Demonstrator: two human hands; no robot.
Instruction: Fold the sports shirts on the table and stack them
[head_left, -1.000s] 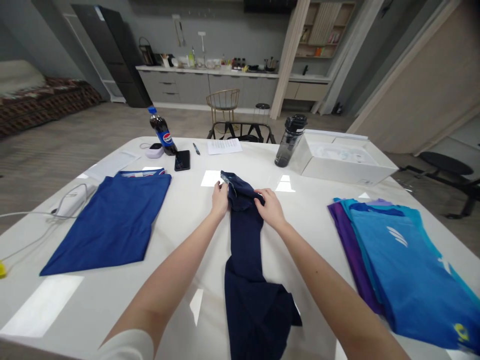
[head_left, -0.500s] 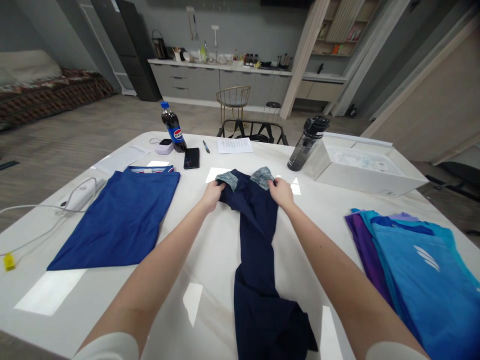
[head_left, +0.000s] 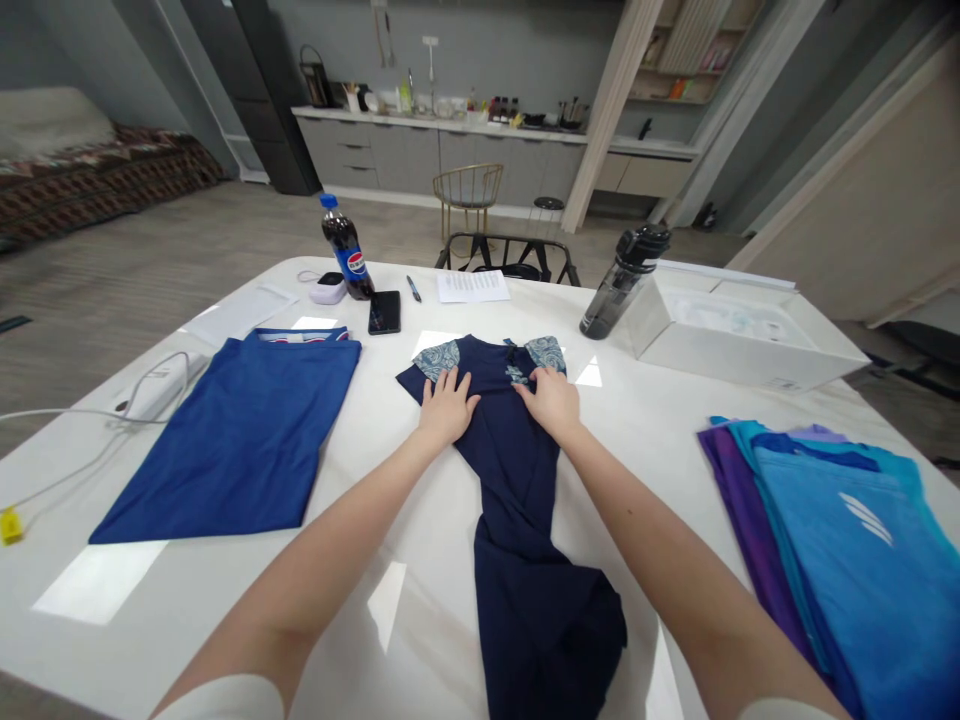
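- In the head view, the navy garment (head_left: 517,490), a soft, matte cloth, is seen on the glossy white table (head_left: 427,540), spread wide at its far end and gathered into a narrow, creased strip nearer the camera.
- At its far corners, grey-blue patterned panels (head_left: 437,360) with a swirling print are shown.
- The garment's far left part is covered by the left hand (head_left: 448,405), palm down, its fingers released and fanned flat over the fabric.
- The far right part is touched by the right hand (head_left: 553,398), its fingers bent; whether cloth is pinched there cannot be told.
- To the garment's left, a smooth blue shirt (head_left: 247,430) is laid flat, tapering to a pointed near corner.
- To its right, folded garments (head_left: 847,540) in purple, teal and bright blue are stacked.
- Beyond it, a dark flat phone (head_left: 385,312), a capped plastic cola bottle (head_left: 345,245), a thin printed sheet (head_left: 472,286), a tilted-looking translucent tumbler (head_left: 626,280) and a rectangular white box (head_left: 750,345) are seen.
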